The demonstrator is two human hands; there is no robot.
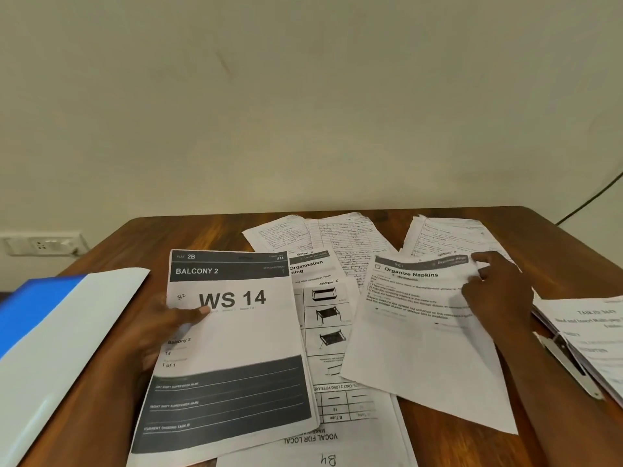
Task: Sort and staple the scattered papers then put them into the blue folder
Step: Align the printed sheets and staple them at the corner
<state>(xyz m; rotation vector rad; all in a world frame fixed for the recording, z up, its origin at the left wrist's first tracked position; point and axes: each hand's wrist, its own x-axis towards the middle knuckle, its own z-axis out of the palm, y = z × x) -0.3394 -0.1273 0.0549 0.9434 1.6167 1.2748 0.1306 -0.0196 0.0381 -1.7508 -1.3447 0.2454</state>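
Observation:
My left hand [153, 335] grips the left edge of the "WS 14 / Balcony 2" sheet [232, 352], thumb on top near the big print. My right hand [495, 291] rests on the "Organize Napkins" sheet [421, 335], fingers curled at its upper right corner. Between these two lies a sheet with furniture drawings [325, 328]. Handwritten pages [337, 237] fan out behind. The blue folder [43, 332] lies open at the left, its white inside facing up. A stapler [569, 365] pokes out from under a paper pile at the right.
A brown wooden table [202, 237] stands against a plain wall. A stack of printed pages [593, 335] sits at the right edge. More sheets [323, 446] lie at the near edge. A wall socket [42, 244] is at left, a black cable [593, 193] at right.

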